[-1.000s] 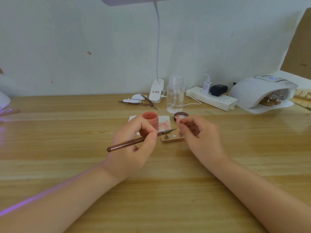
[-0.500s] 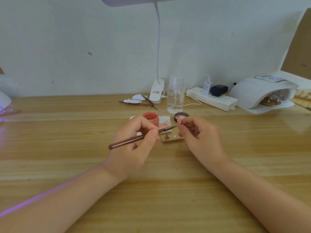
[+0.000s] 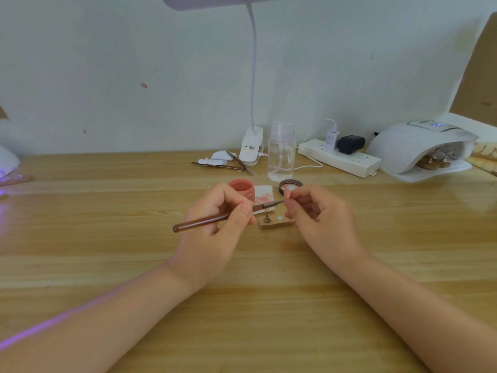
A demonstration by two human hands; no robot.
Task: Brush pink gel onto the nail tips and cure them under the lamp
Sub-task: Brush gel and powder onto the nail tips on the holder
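The fingers (image 3: 243,211) of the left hand (image 3: 215,232) are curled round a brush (image 3: 215,219), its tip brought to a nail tip (image 3: 287,193) pinched in the right hand (image 3: 320,219). Both are held above a wooden stand (image 3: 275,224) on the table (image 3: 107,211). An open pink gel pot (image 3: 241,187) is seen just behind, the curing lamp (image 3: 419,149) far right.

Brush (image 3: 227,217) now raised and swung slightly, bristle tip brought from above the wooden stand (image 3: 274,223) up to the right hand's (image 3: 318,219) pinched fingertips (image 3: 289,201), apparently touching a nail tip there.
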